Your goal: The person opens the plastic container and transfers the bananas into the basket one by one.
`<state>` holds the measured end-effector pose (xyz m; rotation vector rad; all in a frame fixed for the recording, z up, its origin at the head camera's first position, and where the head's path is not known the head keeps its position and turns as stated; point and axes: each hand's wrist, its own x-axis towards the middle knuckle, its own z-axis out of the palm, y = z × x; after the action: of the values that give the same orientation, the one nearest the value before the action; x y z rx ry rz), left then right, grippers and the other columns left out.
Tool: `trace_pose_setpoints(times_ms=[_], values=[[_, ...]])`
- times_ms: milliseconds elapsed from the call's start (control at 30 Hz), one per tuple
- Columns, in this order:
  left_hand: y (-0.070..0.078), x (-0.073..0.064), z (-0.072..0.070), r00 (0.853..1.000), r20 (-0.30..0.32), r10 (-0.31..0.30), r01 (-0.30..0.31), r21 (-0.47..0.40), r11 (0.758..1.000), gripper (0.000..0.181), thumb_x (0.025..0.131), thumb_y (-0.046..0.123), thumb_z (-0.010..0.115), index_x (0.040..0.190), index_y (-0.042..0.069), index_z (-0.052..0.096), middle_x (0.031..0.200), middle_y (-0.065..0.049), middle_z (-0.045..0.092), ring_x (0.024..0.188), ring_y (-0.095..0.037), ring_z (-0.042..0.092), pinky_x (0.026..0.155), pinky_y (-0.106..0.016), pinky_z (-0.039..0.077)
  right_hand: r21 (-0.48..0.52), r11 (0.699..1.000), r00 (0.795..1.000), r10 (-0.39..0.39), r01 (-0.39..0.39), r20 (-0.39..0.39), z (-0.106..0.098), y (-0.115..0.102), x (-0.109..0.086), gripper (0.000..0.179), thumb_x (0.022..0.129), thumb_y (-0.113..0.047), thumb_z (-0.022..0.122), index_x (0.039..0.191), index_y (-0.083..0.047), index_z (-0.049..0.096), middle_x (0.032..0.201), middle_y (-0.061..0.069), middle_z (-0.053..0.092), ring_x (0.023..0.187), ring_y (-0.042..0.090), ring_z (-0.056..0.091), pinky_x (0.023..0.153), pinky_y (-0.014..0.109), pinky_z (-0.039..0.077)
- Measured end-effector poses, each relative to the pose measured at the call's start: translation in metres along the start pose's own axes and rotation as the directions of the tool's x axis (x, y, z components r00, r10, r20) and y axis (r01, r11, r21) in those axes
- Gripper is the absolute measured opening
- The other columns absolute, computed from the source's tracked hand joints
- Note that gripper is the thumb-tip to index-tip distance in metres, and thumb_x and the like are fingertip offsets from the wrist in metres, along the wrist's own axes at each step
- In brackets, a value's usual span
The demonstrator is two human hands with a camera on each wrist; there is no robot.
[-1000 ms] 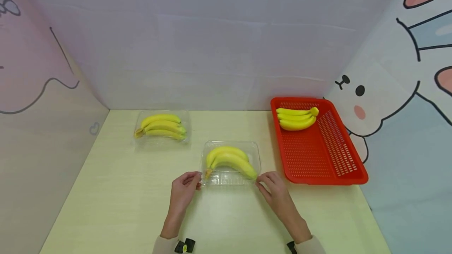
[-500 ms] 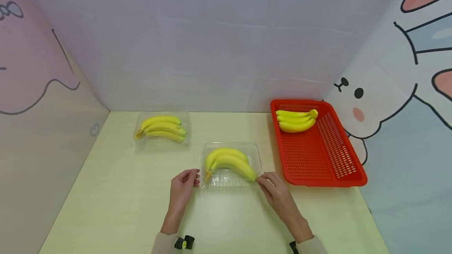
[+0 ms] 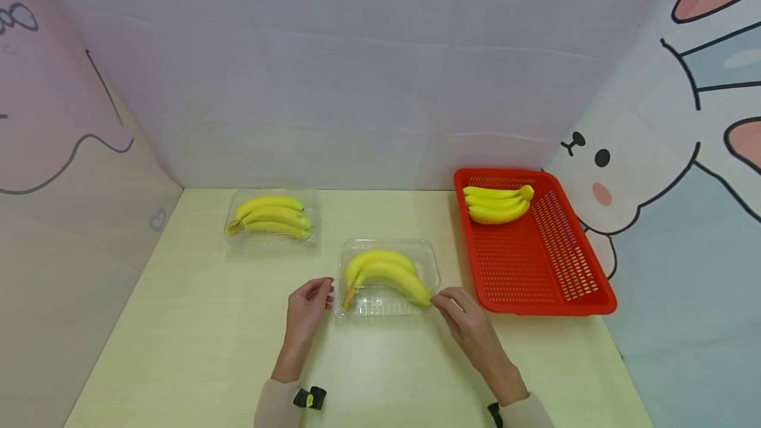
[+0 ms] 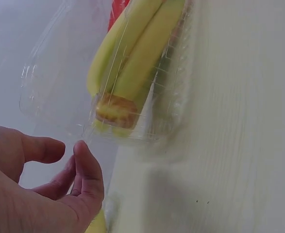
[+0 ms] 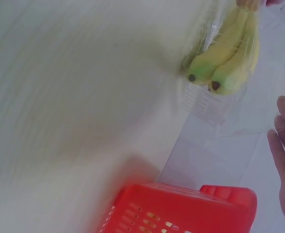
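A pale backdrop [image 3: 357, 78] rises behind a light worktop [image 3: 178, 322], with cartoon figures on panels at both sides of the frame. At the centre of the head view sits a clear container [image 3: 371, 310] with a bunch of bananas [image 3: 389, 274] lying inside, stem at lower left, tips at right; the slant across the base appears to be what lets the curve fit. Its lid [image 5: 261, 109] is found over the fruit; whether it is seated on the rim cannot be determined. The right hand [image 3: 468, 322], at the container's right corner, pinches the lid's edge between thumb and fingers, a hold that probably steers the sheet without pressing the fruit. The left hand [image 3: 306, 309], just beside the left corner, shows a narrow gap between thumb and forefinger, with no grip visible; its nearness suggests readiness to steady that side. Further out, a second clear container [image 3: 315, 207] with bananas stands at upper left, apparently parked out of the hands' way, and a red basket [image 3: 517, 276] with another banana bunch [image 3: 498, 205] stands at right, seemingly within the right arm's reach.
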<state>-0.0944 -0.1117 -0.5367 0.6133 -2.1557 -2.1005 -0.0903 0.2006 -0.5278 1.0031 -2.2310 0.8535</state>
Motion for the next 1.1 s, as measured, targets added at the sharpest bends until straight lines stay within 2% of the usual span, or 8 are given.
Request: trace_pose_setpoints(times_ms=[167, 533, 833, 1100], values=[[0.002, 0.004, 0.000, 1.000, 0.006, 0.008, -0.008, 0.027, 1.000, 0.026, 0.102, 0.009, 0.064, 0.116, -0.013, 0.068, 0.097, -0.021, 0.073, 0.074, -0.013, 0.064, 0.061, -0.020, 0.054, -0.001, 1.000, 1.000, -0.007, 0.007, -0.011, -0.001, 0.000, 0.002, 0.033, 0.111, -0.026, 0.046, 0.108, -0.005, 0.072, 0.104, 0.004, 0.066, 0.095, 0.019, 0.063, 0.087, 0.020, 0.051], [-0.001, 0.021, 0.003, 1.000, 0.001, 0.001, -0.001, 0.080, 0.997, 0.028, 0.102, 0.012, 0.064, 0.116, -0.011, 0.069, 0.102, -0.022, 0.072, 0.074, -0.009, 0.062, 0.060, -0.017, 0.052, -0.031, 0.999, 1.000, -0.011, 0.010, -0.028, -0.003, 0.000, 0.007, 0.037, 0.112, -0.027, 0.045, 0.105, -0.004, 0.073, 0.102, 0.002, 0.066, 0.093, 0.017, 0.063, 0.084, 0.020, 0.053], [-0.001, 0.040, 0.008, 1.000, 0.011, -0.024, 0.023, 0.083, 0.996, 0.030, 0.103, 0.015, 0.063, 0.117, -0.011, 0.069, 0.102, -0.022, 0.072, 0.075, -0.009, 0.062, 0.062, -0.017, 0.052, -0.045, 0.999, 1.000, -0.004, 0.003, -0.028, -0.005, 0.002, 0.011, 0.035, 0.111, -0.027, 0.046, 0.106, -0.005, 0.073, 0.102, 0.003, 0.066, 0.092, 0.018, 0.064, 0.080, 0.024, 0.056], [0.002, 0.050, 0.014, 0.999, 0.028, -0.042, 0.039, 0.093, 0.995, 0.032, 0.104, 0.017, 0.063, 0.119, -0.010, 0.068, 0.105, -0.023, 0.071, 0.076, -0.008, 0.061, 0.063, -0.016, 0.052, -0.065, 0.998, 1.000, -0.001, 0.000, -0.025, -0.007, 0.003, 0.014, 0.035, 0.111, -0.028, 0.046, 0.107, -0.006, 0.073, 0.101, 0.003, 0.067, 0.092, 0.019, 0.064, 0.081, 0.025, 0.057]])
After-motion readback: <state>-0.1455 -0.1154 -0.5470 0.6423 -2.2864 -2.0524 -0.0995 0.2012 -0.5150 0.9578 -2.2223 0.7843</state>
